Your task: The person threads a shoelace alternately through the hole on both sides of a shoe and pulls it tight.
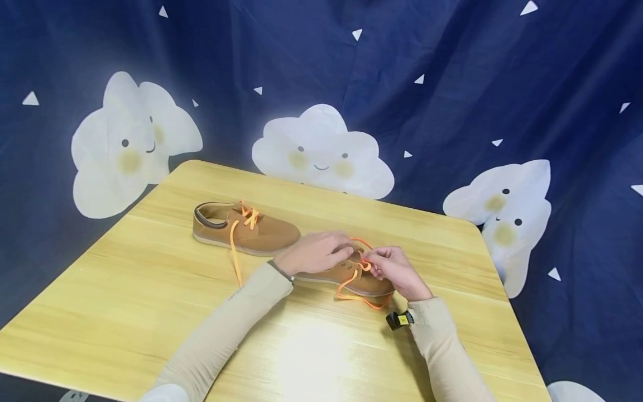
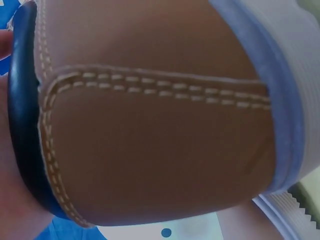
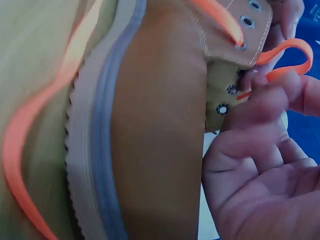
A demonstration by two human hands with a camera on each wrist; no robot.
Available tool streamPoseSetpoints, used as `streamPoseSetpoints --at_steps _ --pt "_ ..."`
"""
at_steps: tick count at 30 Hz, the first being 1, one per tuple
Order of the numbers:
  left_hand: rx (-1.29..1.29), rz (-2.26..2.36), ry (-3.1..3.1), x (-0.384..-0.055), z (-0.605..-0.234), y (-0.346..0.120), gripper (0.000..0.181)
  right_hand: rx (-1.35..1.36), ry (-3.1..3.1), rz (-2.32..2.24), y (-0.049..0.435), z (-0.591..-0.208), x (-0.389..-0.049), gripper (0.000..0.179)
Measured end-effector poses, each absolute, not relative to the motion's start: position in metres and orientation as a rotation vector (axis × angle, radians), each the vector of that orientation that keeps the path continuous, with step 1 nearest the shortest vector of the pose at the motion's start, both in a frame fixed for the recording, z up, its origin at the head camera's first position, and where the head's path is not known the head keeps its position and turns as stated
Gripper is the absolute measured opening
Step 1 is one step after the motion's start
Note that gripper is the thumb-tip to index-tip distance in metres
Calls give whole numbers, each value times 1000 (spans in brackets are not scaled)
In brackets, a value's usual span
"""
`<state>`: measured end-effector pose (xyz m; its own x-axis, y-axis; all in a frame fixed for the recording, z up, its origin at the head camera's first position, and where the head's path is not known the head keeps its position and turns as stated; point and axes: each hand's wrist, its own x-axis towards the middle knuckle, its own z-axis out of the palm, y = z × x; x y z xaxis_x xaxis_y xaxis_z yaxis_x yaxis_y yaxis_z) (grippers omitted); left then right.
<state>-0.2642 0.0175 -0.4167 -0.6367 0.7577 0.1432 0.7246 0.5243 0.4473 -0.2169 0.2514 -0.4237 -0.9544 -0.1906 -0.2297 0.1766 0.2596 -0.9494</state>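
Observation:
A tan shoe lies on the table under both hands, its toe to the right. My left hand reaches over its heel and opening and holds the shoe near the eyelet flap. Up close, the left wrist view shows the stitched heel. My right hand pinches an orange shoelace near its end. In the right wrist view, the lace loops back from the upper flap, and its narrow tip is beside an eyelet of the opposite flap. More lace trails along the sole.
A matching tan shoe stands to the left, its orange lace hanging onto the wooden table. A small black device is strapped at the right wrist. Behind the table hangs a dark blue curtain with cloud prints.

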Motion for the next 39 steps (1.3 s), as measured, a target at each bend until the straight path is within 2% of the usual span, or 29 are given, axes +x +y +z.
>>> streamPoseSetpoints --at_steps 9,17,27,39 --pt "1316 742 2656 -264 -417 20 40 17 2317 -1675 254 -431 -219 29" --pt "1339 762 2599 -265 -416 17 37 47 2514 -1584 244 -436 -220 28" --pt "1176 821 2418 -274 -409 28 51 108 2585 -1600 235 -442 -220 28" --pt "1009 1076 2264 -288 -409 43 45 129 2548 -1660 235 -442 -219 29"
